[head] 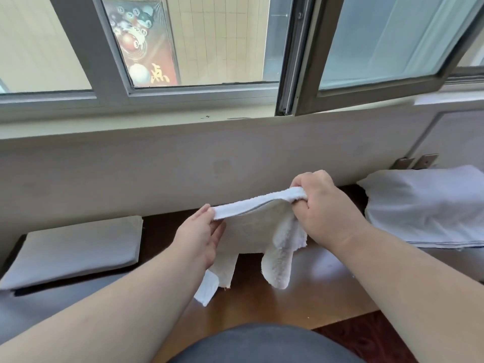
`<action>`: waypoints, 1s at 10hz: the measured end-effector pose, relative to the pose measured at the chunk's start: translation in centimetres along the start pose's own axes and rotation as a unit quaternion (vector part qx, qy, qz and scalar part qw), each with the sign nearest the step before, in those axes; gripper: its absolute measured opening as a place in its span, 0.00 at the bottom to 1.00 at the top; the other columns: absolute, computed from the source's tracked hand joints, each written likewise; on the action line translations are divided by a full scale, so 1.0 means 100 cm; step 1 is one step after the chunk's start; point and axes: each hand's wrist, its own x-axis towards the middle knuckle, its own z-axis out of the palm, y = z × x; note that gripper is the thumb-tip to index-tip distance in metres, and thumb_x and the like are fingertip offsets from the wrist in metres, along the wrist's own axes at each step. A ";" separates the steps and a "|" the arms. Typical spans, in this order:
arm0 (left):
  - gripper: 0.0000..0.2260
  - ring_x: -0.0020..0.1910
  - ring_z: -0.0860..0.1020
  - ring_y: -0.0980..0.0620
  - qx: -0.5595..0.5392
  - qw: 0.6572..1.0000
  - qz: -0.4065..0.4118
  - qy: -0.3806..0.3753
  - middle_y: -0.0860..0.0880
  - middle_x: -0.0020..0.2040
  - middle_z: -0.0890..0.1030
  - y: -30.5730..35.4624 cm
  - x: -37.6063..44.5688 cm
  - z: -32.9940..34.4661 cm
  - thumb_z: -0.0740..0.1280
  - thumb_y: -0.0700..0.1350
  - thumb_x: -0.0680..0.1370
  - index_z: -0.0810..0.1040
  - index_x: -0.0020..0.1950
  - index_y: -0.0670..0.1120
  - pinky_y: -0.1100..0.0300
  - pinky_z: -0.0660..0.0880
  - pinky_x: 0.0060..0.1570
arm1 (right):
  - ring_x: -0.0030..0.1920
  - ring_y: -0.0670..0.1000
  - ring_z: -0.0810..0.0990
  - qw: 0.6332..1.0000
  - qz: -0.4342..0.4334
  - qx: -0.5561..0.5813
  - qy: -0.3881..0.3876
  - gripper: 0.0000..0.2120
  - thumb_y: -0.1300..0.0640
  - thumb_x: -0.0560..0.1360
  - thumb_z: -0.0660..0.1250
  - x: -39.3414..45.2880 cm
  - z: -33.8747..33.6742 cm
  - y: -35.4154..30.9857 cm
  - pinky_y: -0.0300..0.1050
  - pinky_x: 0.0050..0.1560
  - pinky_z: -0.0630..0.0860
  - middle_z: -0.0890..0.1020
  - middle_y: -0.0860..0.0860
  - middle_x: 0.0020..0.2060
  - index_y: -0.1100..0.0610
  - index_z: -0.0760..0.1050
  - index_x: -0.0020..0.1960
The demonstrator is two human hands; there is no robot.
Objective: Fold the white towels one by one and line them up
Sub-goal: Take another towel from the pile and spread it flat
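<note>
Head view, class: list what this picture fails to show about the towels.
- Towel pile: its count; the layers merge and the right edge crops it.
- Held towel: the corners gripped inside the left hand and right hand.
- Folded towel: its fold count; only the top shows.

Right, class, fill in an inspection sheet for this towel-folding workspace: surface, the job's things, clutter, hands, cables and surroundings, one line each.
Surface: brown wooden table, glossy, set against the wall under the window.
Job's things: white towel held in the air, its ends hanging down; folded towel lying flat at left; towel pile at right.
Clutter: nothing seen.
Hands: left hand pinches the towel's left top edge; right hand is closed on the bunched right top edge.
Cables: nothing seen.
Surroundings: window partly open; billiards poster outside; metal brackets on the wall at right.
</note>
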 end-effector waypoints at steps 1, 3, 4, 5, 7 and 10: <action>0.22 0.36 0.83 0.52 -0.004 1.000 0.013 0.029 0.43 0.52 0.80 -0.002 0.011 0.005 0.65 0.32 0.76 0.71 0.68 0.47 0.62 0.79 0.32 | 0.38 0.53 0.76 0.997 0.044 -0.061 -0.006 0.13 0.61 0.73 0.57 0.006 0.007 0.032 0.55 0.42 0.76 0.72 0.47 0.46 0.44 0.62 0.48; 0.20 0.44 0.84 0.54 0.187 0.982 0.012 0.014 0.46 0.56 0.82 -0.034 0.020 -0.010 0.66 0.38 0.77 0.73 0.68 0.50 0.61 0.78 0.39 | 0.56 0.52 0.73 0.996 0.007 -0.088 0.022 0.17 0.66 0.74 0.58 0.015 0.028 0.104 0.51 0.54 0.75 0.72 0.48 0.57 0.49 0.79 0.52; 0.20 0.55 0.80 0.53 0.300 0.953 -0.034 -0.014 0.48 0.58 0.79 -0.063 0.021 -0.021 0.66 0.43 0.80 0.69 0.72 0.49 0.58 0.75 0.50 | 0.55 0.56 0.72 0.991 0.088 -0.101 0.002 0.17 0.62 0.76 0.58 0.012 0.047 0.131 0.53 0.54 0.75 0.71 0.51 0.52 0.47 0.81 0.55; 0.13 0.62 0.76 0.50 0.322 0.934 -0.155 0.024 0.49 0.58 0.79 -0.087 0.024 -0.029 0.64 0.47 0.81 0.73 0.65 0.45 0.55 0.74 0.57 | 0.54 0.53 0.76 0.939 0.319 0.070 -0.112 0.10 0.58 0.80 0.58 0.004 0.078 0.150 0.50 0.59 0.74 0.76 0.50 0.47 0.50 0.78 0.54; 0.15 0.65 0.76 0.46 0.195 0.952 -0.185 0.145 0.42 0.66 0.77 -0.099 0.045 -0.050 0.65 0.45 0.81 0.69 0.66 0.44 0.51 0.72 0.64 | 0.47 0.57 0.85 0.709 0.583 0.382 -0.105 0.16 0.55 0.82 0.54 -0.027 0.104 0.163 0.54 0.49 0.81 0.82 0.56 0.53 0.56 0.71 0.66; 0.13 0.49 0.79 0.47 0.057 0.991 0.024 0.119 0.42 0.59 0.75 -0.052 0.054 0.013 0.62 0.35 0.80 0.72 0.62 0.48 0.53 0.80 0.50 | 0.47 0.54 0.85 0.672 0.490 0.542 0.120 0.09 0.61 0.76 0.61 0.025 0.099 0.133 0.51 0.47 0.82 0.84 0.54 0.47 0.54 0.77 0.53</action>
